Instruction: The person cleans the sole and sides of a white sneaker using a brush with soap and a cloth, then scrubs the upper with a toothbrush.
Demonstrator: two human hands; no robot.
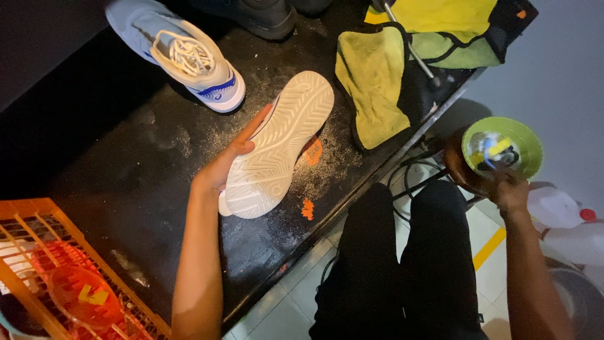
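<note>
Two pale sneakers show: one white-soled sneaker (279,145) turned sole-up and one light blue laced sneaker (189,53) upright. One dark shoe (261,16) sits at the top edge, cropped. Yellow-green cloths number two, perhaps three: one flat microfibre cloth (371,85) and a bunched heap (450,28) that is hard to separate. One round green plastic bowl (522,135). One orange plastic crate (38,217). Two hands.

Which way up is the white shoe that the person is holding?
Sole up. The ridged white sole of the shoe faces the camera, with the left hand gripping its side above the dark table; its laces are out of view.
</note>
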